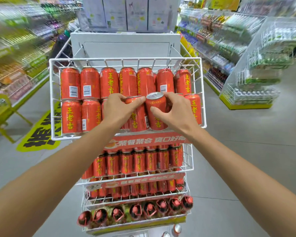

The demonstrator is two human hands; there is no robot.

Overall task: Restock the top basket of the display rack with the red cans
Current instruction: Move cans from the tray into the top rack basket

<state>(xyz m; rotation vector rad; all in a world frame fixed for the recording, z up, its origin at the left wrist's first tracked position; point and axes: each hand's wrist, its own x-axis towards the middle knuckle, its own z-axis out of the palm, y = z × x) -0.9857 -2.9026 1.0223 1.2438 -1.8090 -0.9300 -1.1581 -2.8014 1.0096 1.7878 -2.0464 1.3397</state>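
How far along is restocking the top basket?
Done: the back row of the top basket looks full, and front cans lie at both ends. In hand: the left hand grips a first can, the right hand a second can, in the front middle. Left: seat these two; hidden gaps cannot be judged.

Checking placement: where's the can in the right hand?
Head view: right hand holds the silver-topped can at the top basket's front row, right of centre, beside the second can in the left hand.
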